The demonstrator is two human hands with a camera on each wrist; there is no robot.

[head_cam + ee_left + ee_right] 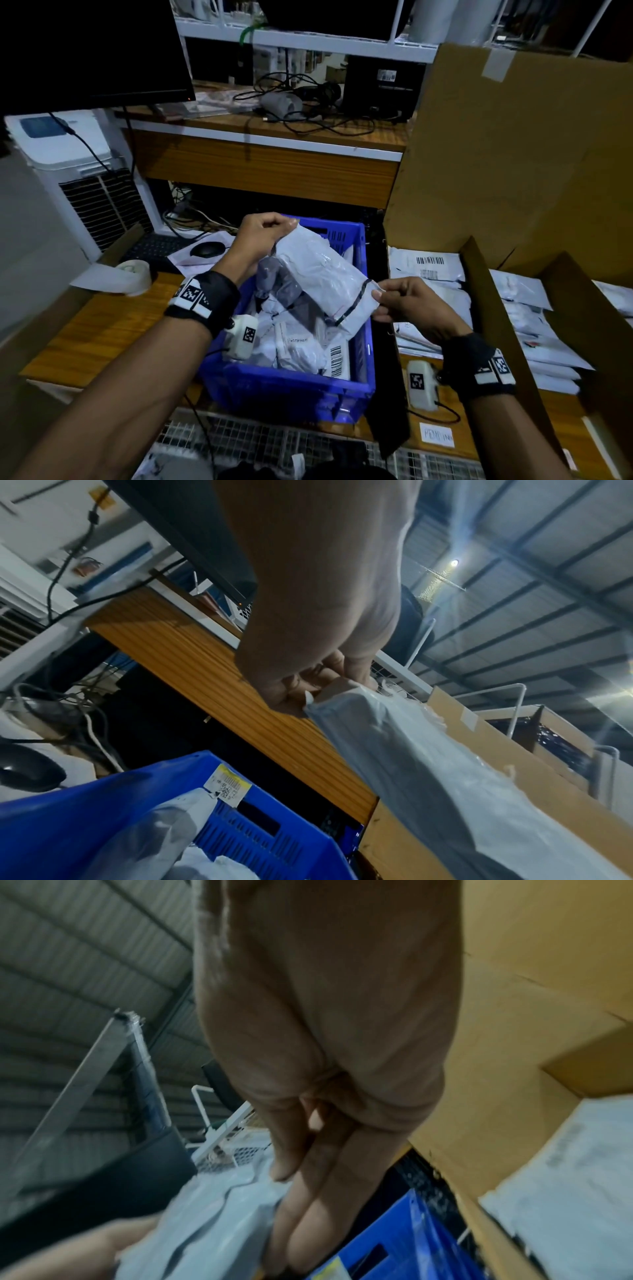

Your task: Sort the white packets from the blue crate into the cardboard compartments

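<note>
dim overall, my head view dark at the corners | ceiling lamp [454, 562] flares in streaks on my left wrist view | right wrist view smeared by motion blur | straight edges bow near frame borders

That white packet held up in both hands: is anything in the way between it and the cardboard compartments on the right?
Only the crate wall and the compartment's cardboard side, both below the packet. The left hand and right hand hold it above the crate, so the way to the nearest compartment looks open.
</note>
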